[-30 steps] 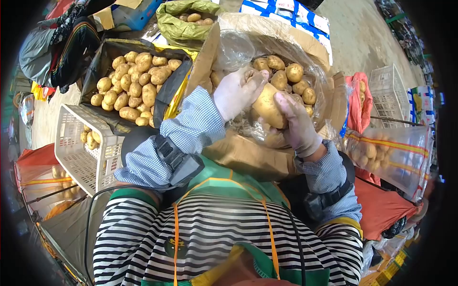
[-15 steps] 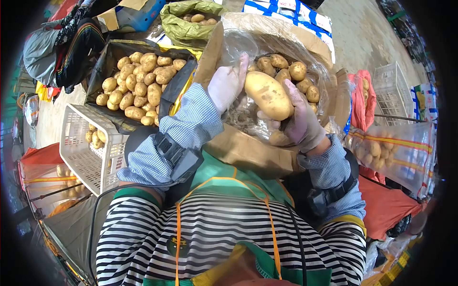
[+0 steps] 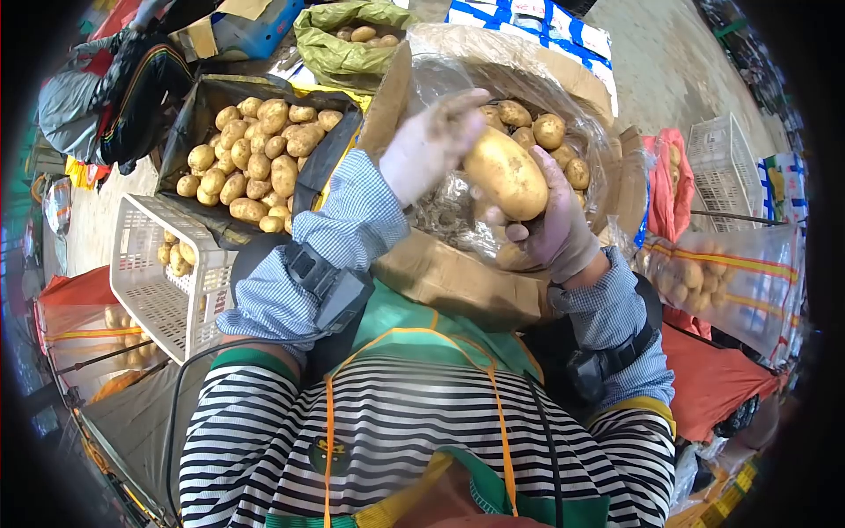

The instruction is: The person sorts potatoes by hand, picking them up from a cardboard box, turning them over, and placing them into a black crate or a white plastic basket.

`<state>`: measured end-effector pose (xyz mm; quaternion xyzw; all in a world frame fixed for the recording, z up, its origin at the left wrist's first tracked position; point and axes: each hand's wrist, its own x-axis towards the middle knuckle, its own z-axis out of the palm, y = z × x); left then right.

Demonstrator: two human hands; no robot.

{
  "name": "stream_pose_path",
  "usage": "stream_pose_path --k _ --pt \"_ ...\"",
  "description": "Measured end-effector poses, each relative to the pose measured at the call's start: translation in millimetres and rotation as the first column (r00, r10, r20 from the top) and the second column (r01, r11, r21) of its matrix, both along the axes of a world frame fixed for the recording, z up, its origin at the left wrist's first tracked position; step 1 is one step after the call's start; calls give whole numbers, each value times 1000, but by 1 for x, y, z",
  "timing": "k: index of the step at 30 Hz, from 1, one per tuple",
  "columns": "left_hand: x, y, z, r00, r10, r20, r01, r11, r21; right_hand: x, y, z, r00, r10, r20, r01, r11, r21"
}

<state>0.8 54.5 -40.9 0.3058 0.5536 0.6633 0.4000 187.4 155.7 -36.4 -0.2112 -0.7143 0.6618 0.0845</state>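
Sunlit concrete ground is crowded with produce containers. Over a plastic-lined cardboard box (image 3: 458, 283), the right hand (image 3: 553, 231) grips a large potato (image 3: 506, 173) from beneath, lifted clear of the smaller potatoes (image 3: 539, 132) heaped in that box. The left hand (image 3: 429, 145) curls its fingers against the large potato's upper end. To the left stands a dark-lined carton (image 3: 321, 172) full of potatoes, with a white basket (image 3: 145, 299) just below it. A green sack (image 3: 339, 48) lies beyond, and a striped clear bag (image 3: 748, 273) of potatoes lies to the right.
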Motion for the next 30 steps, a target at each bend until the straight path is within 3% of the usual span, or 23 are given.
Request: stream_pose_path --k 2,3,4,6,7,8,10,11,12,13,14,15,17,18,20,21,22,24,26,27,28,29,30 --pt "14 -5 4 977 -213 -21 212 977 -35 2 14 -18 998 61 6 -57 969 -241" --pt "10 -5 5 950 -172 -260 152 984 -95 5 10 -19 998 60 5 -57 969 -241" --pt "3 -5 -5 950 -171 -260 151 984 -96 8 3 -20 998 -10 -54 5 996 -93" --pt "-10 -4 -32 672 -233 -703 87 968 -237 1 -7 -8 990 -63 -125 70 996 52" --pt "-3 -1 32 967 -242 78 233 723 -650 -10 -11 13 979 -200 45 205 959 -194" --pt "-7 -2 17 968 -239 76 230 724 -651 -17 -12 24 928 -285 240 362 843 -398" --pt "-18 -4 -17 891 -313 -329 146 884 -444 -9 2 15 962 -192 193 266 806 -528" --pt "-17 -4 -24 891 -312 -329 146 884 -443 -3 12 7 985 -104 135 167 746 -644" --pt "-10 -2 -23 931 -280 -236 211 937 -277 4 22 -20 985 -103 135 166 747 -644" --pt "-3 -2 -21 956 -261 -135 249 964 -97 10 32 -59 983 -130 129 172 901 -399" --pt "2 -2 -22 957 -255 -136 243 965 -98 11 36 -78 982 -150 115 164 979 -121" --pt "6 -4 -25 935 -282 -215 265 959 -102 6 28 -53 984 -139 113 152 981 -122" --pt "3 -7 -7 820 -384 -425 295 919 -261 -10 0 20 866 -292 405 432 845 -314" --pt "2 -5 -16 834 -397 -383 312 912 -267 -14 1 19 846 -310 433 467 823 -324" --pt "3 -10 6 883 -467 39 440 797 -414 -9 10 -1 835 -402 375 421 906 34" --pt "7 -11 6 880 -473 43 449 800 -399 -12 5 3 850 -375 369 392 919 32" --pt "10 -13 4 879 -475 43 453 803 -387 -15 -1 10 889 -376 261 327 921 211" --pt "21 -18 -9 878 -431 -210 376 890 -258 -19 -3 4 947 -315 -65 292 755 587" --pt "36 -25 -12 944 -296 -148 268 946 -182 -18 32 -34 943 -155 -294 332 497 802" --pt "33 -28 -5 940 -325 -105 282 912 -298 -23 18 -17 922 -348 -172 380 720 581" --pt "28 -32 -1 948 -299 -110 256 920 -295 -25 3 0 877 -480 20 452 840 300" --pt "25 -37 1 949 -314 26 310 919 -243 -20 21 -14 908 -408 92 411 912 -10" --pt "23 -41 2 929 -333 162 360 916 -179 -23 28 -22 915 -393 93 395 919 -7"
